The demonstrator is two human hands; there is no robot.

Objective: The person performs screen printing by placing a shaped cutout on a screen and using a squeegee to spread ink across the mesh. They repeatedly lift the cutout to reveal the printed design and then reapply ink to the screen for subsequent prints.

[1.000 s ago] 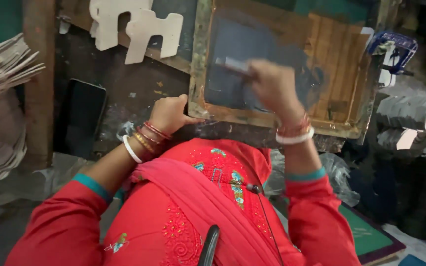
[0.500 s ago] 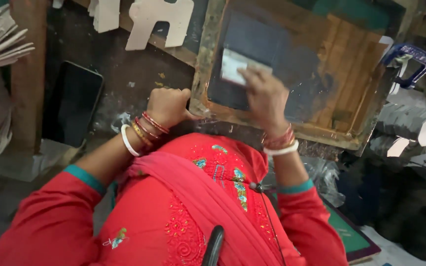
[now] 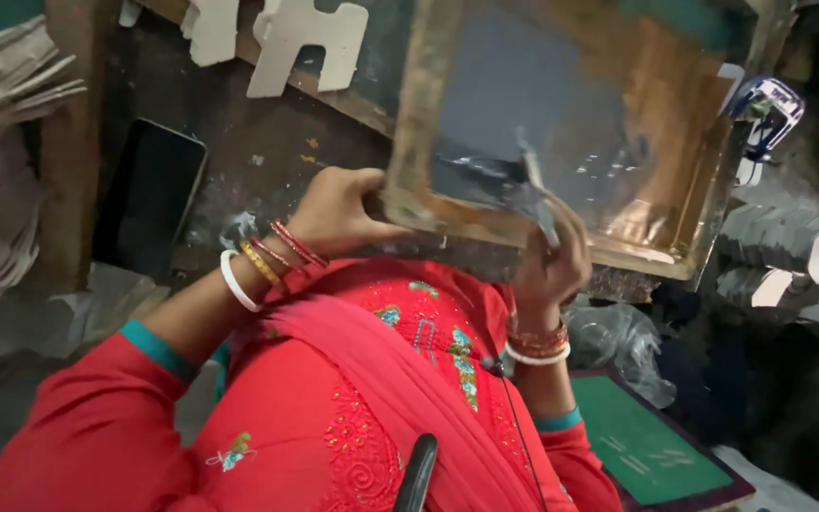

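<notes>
Here: left hand (image 3: 338, 210) grips wooden screen frame (image 3: 409, 142) edge; right hand (image 3: 550, 261) clenches squeegee (image 3: 535, 185) inside frame.

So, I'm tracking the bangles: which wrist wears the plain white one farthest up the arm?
The left wrist's white bangle, behind its gold and red bangles.

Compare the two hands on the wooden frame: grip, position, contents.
The left hand clamps the wooden frame's near-left corner and holds nothing else; the right hand sits at the near edge, closed around a thin smeared tool. The left hand lies flat, the right fisted upright. Both wrists wear bangles.
</notes>
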